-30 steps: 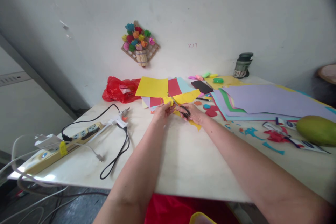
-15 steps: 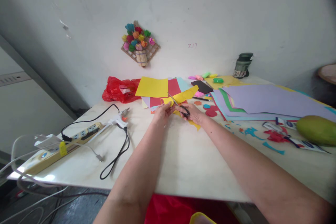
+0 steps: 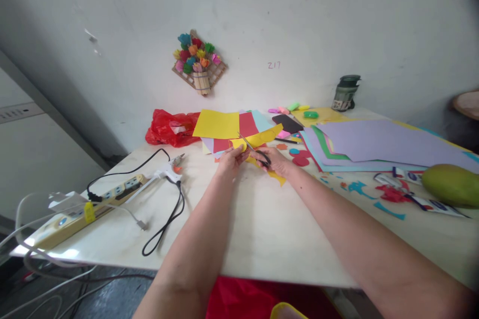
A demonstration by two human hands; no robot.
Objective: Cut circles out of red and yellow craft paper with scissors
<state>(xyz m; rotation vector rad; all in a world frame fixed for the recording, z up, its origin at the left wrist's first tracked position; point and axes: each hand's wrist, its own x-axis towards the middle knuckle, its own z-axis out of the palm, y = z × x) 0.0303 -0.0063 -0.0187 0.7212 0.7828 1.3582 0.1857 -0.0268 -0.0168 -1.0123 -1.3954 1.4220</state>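
My right hand (image 3: 276, 159) is closed round the dark handles of a pair of scissors (image 3: 248, 144), whose blades point up and to the left. Fingers of my left hand (image 3: 232, 158) pinch a piece of yellow paper (image 3: 266, 135) that stretches behind the scissors toward the upper right. The blades lie against this paper; how far they are parted is too small to tell. Below my right hand a yellow paper scrap (image 3: 276, 178) hangs or lies near the tabletop. Behind my hands rest a yellow sheet (image 3: 217, 124) and a red sheet (image 3: 247, 123).
A glue gun (image 3: 168, 173) and a power strip (image 3: 123, 188) with cables are on the left. A red plastic bag (image 3: 164, 128) sits at the back. On the right are stacked coloured sheets (image 3: 366, 139), blue scraps (image 3: 359, 188), glue tubes (image 3: 436, 204), a green fruit (image 3: 451, 186) and a bottle (image 3: 346, 93).
The yellow paper's right part has tilted slightly, so the curved line drawn on it shows less. Both hands stay almost in place.
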